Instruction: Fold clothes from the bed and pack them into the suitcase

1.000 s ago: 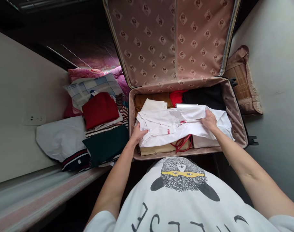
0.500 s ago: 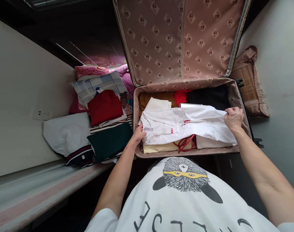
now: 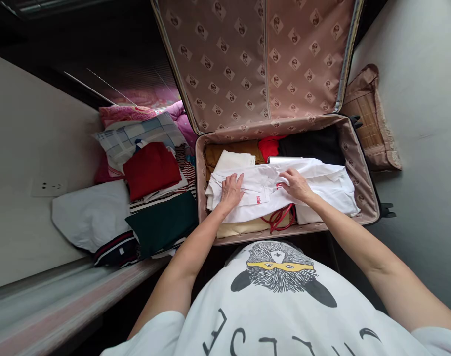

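Observation:
An open suitcase [image 3: 360, 170] with brown patterned lining stands before me, its lid raised. A white shirt [image 3: 321, 185] with small red marks lies spread across the clothes packed inside. My left hand [image 3: 231, 190] lies flat on the shirt's left part with the fingers stretched out. My right hand [image 3: 296, 184] rests palm down on the shirt's middle, fingers extended. Under the shirt I see a beige garment, a brown one, a red one, a black one and a red cord [image 3: 279, 220] near the front edge.
On the bed to the left lie folded clothes: a red garment [image 3: 151, 168], a dark green one [image 3: 162, 222], striped ones, a plaid pillow [image 3: 136, 133] and a white pillow [image 3: 88, 212]. A brown woven cushion [image 3: 369, 123] leans at the wall on the right.
My right hand has let go of the shirt's right end and moved left onto its middle. My left hand has shifted from the shirt's left edge onto its top, now lying flat.

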Tool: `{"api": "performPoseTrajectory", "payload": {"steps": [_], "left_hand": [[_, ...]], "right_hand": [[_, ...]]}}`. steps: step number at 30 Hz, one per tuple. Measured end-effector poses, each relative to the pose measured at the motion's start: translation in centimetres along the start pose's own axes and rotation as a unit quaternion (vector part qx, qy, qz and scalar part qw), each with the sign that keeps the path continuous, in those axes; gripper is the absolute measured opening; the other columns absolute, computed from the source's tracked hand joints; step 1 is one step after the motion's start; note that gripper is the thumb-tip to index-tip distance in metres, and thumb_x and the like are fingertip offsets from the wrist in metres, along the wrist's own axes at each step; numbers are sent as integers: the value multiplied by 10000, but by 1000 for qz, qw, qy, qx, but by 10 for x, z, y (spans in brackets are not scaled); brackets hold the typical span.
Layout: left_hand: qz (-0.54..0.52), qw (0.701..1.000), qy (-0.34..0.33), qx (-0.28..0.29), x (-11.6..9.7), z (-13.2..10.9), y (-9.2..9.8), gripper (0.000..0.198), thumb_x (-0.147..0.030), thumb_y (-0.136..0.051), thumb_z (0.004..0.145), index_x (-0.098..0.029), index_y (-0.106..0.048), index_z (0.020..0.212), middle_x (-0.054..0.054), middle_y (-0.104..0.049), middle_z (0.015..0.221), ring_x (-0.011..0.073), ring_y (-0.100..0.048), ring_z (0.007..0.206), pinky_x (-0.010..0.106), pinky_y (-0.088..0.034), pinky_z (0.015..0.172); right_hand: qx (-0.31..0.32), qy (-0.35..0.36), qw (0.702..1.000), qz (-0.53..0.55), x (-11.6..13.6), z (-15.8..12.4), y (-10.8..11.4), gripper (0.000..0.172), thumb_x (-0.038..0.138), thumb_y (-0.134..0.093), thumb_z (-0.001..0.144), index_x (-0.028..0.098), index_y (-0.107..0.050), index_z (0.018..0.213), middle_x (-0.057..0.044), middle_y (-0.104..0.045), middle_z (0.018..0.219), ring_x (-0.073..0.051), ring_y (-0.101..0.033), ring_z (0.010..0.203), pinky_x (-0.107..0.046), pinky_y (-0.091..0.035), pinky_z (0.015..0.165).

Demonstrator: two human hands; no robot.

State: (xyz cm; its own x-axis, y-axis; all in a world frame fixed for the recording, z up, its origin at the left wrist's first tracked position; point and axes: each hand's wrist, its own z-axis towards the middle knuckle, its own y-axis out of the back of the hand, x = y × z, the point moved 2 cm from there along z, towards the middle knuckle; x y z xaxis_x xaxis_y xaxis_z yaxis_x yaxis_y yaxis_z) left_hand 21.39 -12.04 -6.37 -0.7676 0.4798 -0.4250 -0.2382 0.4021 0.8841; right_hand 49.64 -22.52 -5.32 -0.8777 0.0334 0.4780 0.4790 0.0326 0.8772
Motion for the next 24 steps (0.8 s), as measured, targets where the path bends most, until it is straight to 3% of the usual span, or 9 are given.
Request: {"api": "performPoseTrajectory", "payload": {"steps": [3, 6, 9, 15, 17, 20, 24], "left_hand": [[33, 999, -3, 39, 9, 24, -3, 606, -221, -719, 862, -132, -558, 1440, 233, -568, 1300, 409, -516, 1212, 530, -387, 1069], [83, 992, -65, 72, 14, 34, 4, 440, -127, -534, 931, -121, -615, 1364, 234, -585, 1242, 388, -520, 1180, 504, -413, 1024], [98, 985, -115, 88, 15, 35, 11, 532, 1, -434, 882, -125, -617, 1365, 243, -572, 1290, 376, -517, 1198, 503, -414, 1022], [-14, 986, -121, 111, 41, 47, 23, 663, 29, -530, 771, -201, -633, 1385, 163, -583, 1271, 307, -575, 1144, 434, -448, 1052], [-70, 990, -88, 90, 59, 53, 33, 616, 0, -538, 766, -163, -663, 1347, 144, -604, 1200, 273, -606, 1075, 386, -471, 1037], [-132, 991, -26, -1, 86, 52, 54, 527, -45, -515, 794, -99, -687, 1289, 127, -636, 1092, 241, -628, 989, 359, -496, 998], [-146, 987, 16, -71, 99, 23, 72, 379, -93, -518, 830, -122, -727, 1145, 85, -676, 966, 208, -639, 880, 337, -528, 903]], "right_hand": [[46, 59, 997, -31, 22, 23, -6, 467, 255, -630, 908, 226, -625, 1375, -168, -610, 1274, -335, -540, 1160, -440, -498, 926], [90, 115, 986, -79, 39, 40, -13, 551, 264, -694, 883, 224, -585, 1421, -189, -589, 1357, -372, -487, 1216, -502, -428, 993], [111, 154, 975, -115, 49, 51, -23, 472, 216, -642, 912, 232, -612, 1382, -187, -591, 1381, -367, -472, 1208, -527, -373, 1005], [123, 187, 963, -151, 49, 73, -31, 283, 114, -497, 954, 166, -741, 1086, -204, -644, 1258, -364, -463, 1179, -492, -335, 951], [120, 166, 970, -133, 46, 81, -32, 266, 124, -493, 963, 159, -744, 1047, -197, -666, 1198, -358, -474, 1158, -483, -321, 948], [96, 94, 987, -88, 40, 94, -32, 284, 167, -463, 993, 162, -721, 1112, -173, -702, 1111, -343, -502, 1078, -451, -321, 905], [71, 36, 996, -49, 37, 107, -34, 285, 221, -439, 1000, 171, -701, 1099, -155, -725, 1025, -321, -526, 987, -397, -323, 835]]}}
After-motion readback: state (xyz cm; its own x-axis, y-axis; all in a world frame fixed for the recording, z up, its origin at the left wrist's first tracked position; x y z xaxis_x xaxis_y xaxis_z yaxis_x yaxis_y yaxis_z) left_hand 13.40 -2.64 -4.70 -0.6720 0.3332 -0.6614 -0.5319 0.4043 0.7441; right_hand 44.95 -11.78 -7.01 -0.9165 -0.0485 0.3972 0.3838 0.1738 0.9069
